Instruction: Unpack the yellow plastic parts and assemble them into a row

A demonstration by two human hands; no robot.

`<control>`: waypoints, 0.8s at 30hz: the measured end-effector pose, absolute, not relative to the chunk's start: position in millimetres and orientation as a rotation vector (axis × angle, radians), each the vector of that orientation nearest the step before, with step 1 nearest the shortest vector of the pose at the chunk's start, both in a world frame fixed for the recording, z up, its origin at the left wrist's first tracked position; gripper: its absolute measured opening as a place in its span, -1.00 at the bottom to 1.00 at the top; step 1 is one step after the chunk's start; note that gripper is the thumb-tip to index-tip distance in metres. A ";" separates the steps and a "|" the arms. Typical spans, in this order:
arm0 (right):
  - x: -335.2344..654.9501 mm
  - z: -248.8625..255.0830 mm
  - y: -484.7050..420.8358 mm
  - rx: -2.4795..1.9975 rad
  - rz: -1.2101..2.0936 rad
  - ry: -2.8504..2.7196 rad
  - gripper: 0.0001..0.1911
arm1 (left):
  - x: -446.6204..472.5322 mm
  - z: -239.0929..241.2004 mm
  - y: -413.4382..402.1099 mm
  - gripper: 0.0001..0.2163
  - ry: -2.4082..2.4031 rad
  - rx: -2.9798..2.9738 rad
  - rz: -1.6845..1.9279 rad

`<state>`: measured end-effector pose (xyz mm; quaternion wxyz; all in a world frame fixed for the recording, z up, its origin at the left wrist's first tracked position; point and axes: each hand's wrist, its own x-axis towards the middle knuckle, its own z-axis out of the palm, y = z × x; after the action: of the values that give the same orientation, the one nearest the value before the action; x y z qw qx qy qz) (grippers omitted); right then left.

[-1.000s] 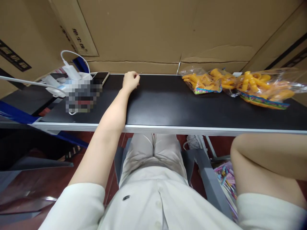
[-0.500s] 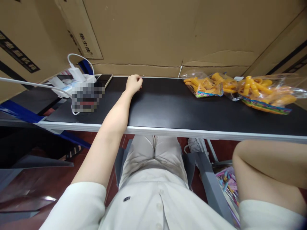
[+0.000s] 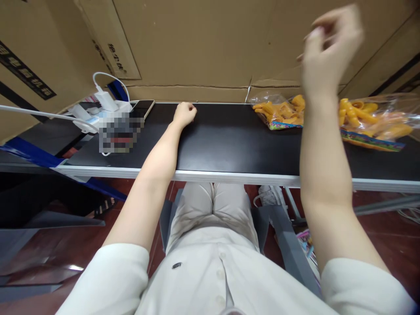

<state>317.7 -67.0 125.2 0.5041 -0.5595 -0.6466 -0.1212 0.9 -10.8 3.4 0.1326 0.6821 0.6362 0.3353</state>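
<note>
My left hand (image 3: 184, 114) rests on the black tabletop (image 3: 229, 144) near its back edge, fingers curled in and nothing seen in them. In the air at the upper right is my right hand (image 3: 331, 46), in front of the cardboard and slightly blurred. Its fingers are loosely bent and apart, and no object shows in them. Below it, clear plastic bags hold yellow plastic pieces. One bag (image 3: 278, 113) lies left of my right forearm and another bag (image 3: 377, 122) lies right of it. The forearm hides the part between them.
Tall cardboard (image 3: 203, 43) stands along the back of the table. At left are a white power strip (image 3: 88, 124) with plugs and cables, a phone (image 3: 144, 109) and a pixelated item (image 3: 120, 135). Under the table, right of my legs, a container holds colourful items (image 3: 306, 243).
My right arm has swung up from the lower right, and the hand is now raised above the bags. My left hand has stayed in place on the tabletop.
</note>
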 end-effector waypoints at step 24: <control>327.0 16.0 -21.1 -1.919 0.085 -1.994 -0.41 | 1.6 -2.1 -3.5 -0.79 1.779 2.060 0.819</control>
<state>327.0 -21.1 16.0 0.1855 -0.6810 -0.7077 0.0302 1.6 -3.5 -2.1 0.1490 0.7167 0.6189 0.2850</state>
